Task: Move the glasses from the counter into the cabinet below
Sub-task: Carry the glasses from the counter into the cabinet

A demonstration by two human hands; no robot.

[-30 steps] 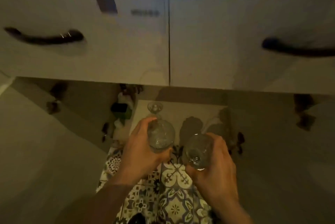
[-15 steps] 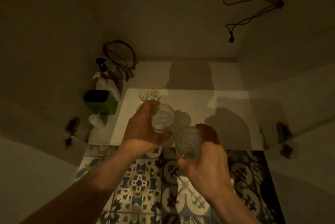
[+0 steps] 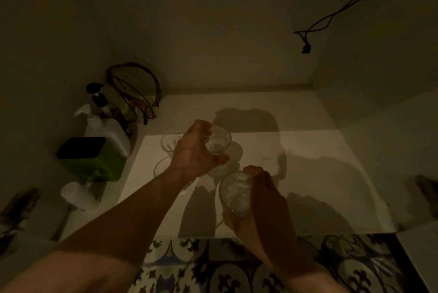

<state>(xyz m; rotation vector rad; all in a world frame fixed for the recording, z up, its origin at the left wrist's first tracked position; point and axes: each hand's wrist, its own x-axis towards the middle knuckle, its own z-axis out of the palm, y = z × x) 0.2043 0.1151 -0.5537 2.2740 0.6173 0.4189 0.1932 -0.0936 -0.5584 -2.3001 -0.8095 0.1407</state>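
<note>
Inside the cabinet [image 3: 237, 112], a glass [image 3: 216, 141] in each hand's grip.

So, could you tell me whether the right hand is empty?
No, the right hand is wrapped around a glass above the cabinet floor.

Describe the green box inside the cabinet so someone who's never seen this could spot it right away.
Look at the cabinet floor and go to its left side, where a cluster of bottles stands against the wall. The green box sits at the front of that cluster, just before the white jug. It is the only squarish, bright green thing there, with a dark top.
</note>
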